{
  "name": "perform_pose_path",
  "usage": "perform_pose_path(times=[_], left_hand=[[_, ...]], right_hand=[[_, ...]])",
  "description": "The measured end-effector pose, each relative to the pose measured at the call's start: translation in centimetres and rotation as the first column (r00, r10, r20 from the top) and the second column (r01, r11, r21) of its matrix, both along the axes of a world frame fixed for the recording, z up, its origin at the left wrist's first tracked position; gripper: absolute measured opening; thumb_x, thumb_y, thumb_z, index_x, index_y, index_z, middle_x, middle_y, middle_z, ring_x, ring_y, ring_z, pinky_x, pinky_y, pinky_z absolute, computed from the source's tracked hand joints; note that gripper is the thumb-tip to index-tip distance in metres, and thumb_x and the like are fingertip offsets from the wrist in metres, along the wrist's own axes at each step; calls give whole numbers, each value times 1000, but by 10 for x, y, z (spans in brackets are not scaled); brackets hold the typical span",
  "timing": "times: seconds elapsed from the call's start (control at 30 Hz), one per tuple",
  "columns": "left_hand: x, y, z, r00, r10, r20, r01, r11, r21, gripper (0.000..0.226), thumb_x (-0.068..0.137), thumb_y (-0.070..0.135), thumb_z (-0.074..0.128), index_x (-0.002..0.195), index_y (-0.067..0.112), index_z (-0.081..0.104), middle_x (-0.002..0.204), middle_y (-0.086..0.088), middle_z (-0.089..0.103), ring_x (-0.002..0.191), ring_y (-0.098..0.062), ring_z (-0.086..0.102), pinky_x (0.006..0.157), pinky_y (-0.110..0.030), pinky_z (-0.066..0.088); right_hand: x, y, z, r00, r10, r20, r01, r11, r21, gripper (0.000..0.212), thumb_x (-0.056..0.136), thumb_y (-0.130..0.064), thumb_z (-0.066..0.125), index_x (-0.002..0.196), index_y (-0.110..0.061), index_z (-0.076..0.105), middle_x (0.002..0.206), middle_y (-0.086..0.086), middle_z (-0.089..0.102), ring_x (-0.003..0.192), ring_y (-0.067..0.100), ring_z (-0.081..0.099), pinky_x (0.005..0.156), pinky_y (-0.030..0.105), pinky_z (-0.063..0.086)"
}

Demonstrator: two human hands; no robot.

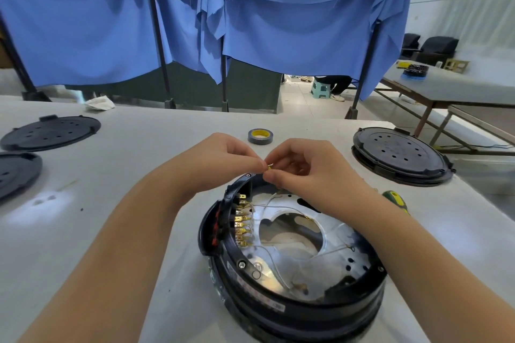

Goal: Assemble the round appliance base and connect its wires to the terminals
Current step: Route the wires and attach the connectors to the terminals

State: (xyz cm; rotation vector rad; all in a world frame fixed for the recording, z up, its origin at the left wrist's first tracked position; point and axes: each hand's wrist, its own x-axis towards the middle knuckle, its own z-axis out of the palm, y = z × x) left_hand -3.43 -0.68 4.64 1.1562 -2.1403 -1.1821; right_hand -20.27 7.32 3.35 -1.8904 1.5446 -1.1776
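The round black appliance base [303, 306] lies open on the table in front of me, its silver metal plate [337, 236] showing inside. A row of gold terminals [243, 224] lines its left inner wall, with thin white wires [281, 204] running across the plate. Above the base's far rim, my left hand [220, 158] and my right hand [301, 167] meet fingertip to fingertip. Between them they pinch a small yellow-tipped wire end [269, 167]; a wire leads from it down into the base.
A grey tape roll [260, 136] sits just beyond my hands. A second closed black base [398, 155] stands at the right, two black lids [50, 132] at the left. A green-yellow screwdriver handle [395, 200] lies by my right forearm. Blue curtains hang behind the table.
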Motion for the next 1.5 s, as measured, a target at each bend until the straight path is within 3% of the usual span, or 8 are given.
perform_pose_path(times=[0.13, 0.33, 0.43, 0.63, 0.77, 0.97, 1.27, 1.5], left_hand=[[0, -5, -4, 999, 35, 40, -35, 999, 0, 10, 83, 32, 70, 82, 27, 78, 91, 9, 74, 96, -4, 62, 72, -18, 40], [9, -17, -14, 953, 156, 258, -109, 976, -188, 20, 88, 37, 63, 82, 19, 67, 81, 4, 68, 79, -11, 64, 62, -25, 45], [12, -21, -18, 902, 134, 410, -78, 985, -153, 42, 88, 52, 57, 82, 11, 65, 79, -5, 71, 74, -17, 67, 62, -26, 46], [11, -24, -25, 801, 73, 595, -24, 996, -91, 54, 92, 59, 46, 86, 8, 65, 76, -9, 71, 65, -18, 62, 56, -27, 42], [11, -24, -25, 787, 50, 615, -9, 998, -70, 55, 92, 59, 44, 84, 9, 64, 78, -11, 70, 70, -22, 62, 56, -28, 42], [6, -22, -24, 753, 55, 656, 7, 996, -92, 50, 96, 56, 40, 75, 12, 54, 61, -8, 60, 60, -17, 54, 57, -29, 39], [3, -20, -25, 735, 59, 676, 22, 994, -111, 48, 98, 53, 38, 72, 14, 48, 58, -6, 59, 57, -15, 52, 54, -27, 37], [3, -23, -27, 745, 36, 666, 31, 996, -89, 46, 98, 51, 38, 76, 12, 50, 68, -8, 60, 64, -19, 58, 56, -28, 41]], right_hand=[[2, -4, -7, 998, -54, 35, 54, 998, 14, 14, 81, -14, 76, 80, -27, 73, 73, -6, 74, 68, 6, 69, 66, 17, 55], [3, -7, -18, 997, -58, -44, 63, 988, 140, 7, 80, -19, 77, 79, -26, 75, 71, -9, 72, 68, 4, 67, 67, 16, 55], [4, -13, -19, 989, -51, -139, 79, 977, 199, 8, 81, -20, 76, 79, -28, 74, 70, -12, 71, 68, -1, 65, 65, 13, 51], [13, -27, -14, 951, -5, -309, 84, 966, 244, 5, 84, -22, 72, 84, -27, 73, 75, -13, 70, 68, -1, 64, 61, 10, 48], [19, -31, -16, 947, 16, -320, 69, 965, 252, 5, 85, -19, 72, 89, -20, 74, 76, -10, 70, 69, 1, 63, 70, 19, 53], [20, -26, -26, 956, -53, -290, 112, 975, 192, 7, 87, -20, 70, 89, -25, 74, 73, -19, 66, 69, -8, 61, 64, 5, 45], [23, -21, -28, 935, -87, -344, 147, 977, 155, 8, 88, -23, 68, 93, -23, 75, 89, -8, 72, 84, 7, 65, 84, 33, 54], [25, -19, -29, 932, -90, -351, 152, 977, 152, 10, 88, -23, 68, 95, -22, 75, 87, -8, 72, 81, 4, 64, 81, 28, 54]])
